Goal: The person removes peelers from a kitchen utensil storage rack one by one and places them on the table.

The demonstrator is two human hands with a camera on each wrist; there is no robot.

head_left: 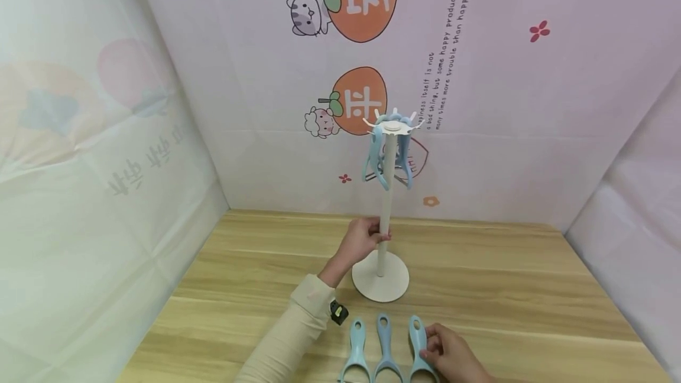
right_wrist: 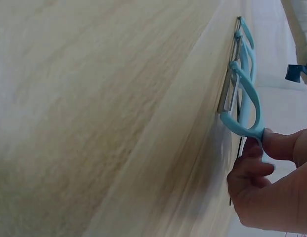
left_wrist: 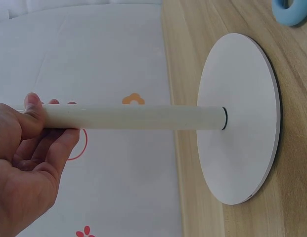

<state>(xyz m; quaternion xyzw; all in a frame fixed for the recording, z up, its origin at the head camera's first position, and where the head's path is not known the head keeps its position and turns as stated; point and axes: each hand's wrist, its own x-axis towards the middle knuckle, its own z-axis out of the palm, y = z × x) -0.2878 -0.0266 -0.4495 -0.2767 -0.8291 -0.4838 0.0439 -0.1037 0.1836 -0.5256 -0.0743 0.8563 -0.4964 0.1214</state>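
A white stand has a round base [head_left: 367, 279], an upright pole [head_left: 388, 200] and a ring of hooks [head_left: 392, 127] on top. Several blue Y-shaped peelers [head_left: 375, 155] hang from the hooks. My left hand [head_left: 360, 241] grips the lower half of the pole, thumb on one side and fingers on the other in the left wrist view. On the table lie a left peeler [head_left: 358, 336], a middle peeler [head_left: 384, 333] and a right peeler [head_left: 417, 333] in a row. My right hand [head_left: 449, 352] pinches the right peeler by its handle; its bladed end shows in the right wrist view.
The wooden table [head_left: 505, 276] meets a printed cloth backdrop [head_left: 276, 152] behind the stand. White cloth walls [head_left: 127, 194] close in both sides. A small black device [head_left: 338, 312] sits at the left sleeve, above the row of peelers.
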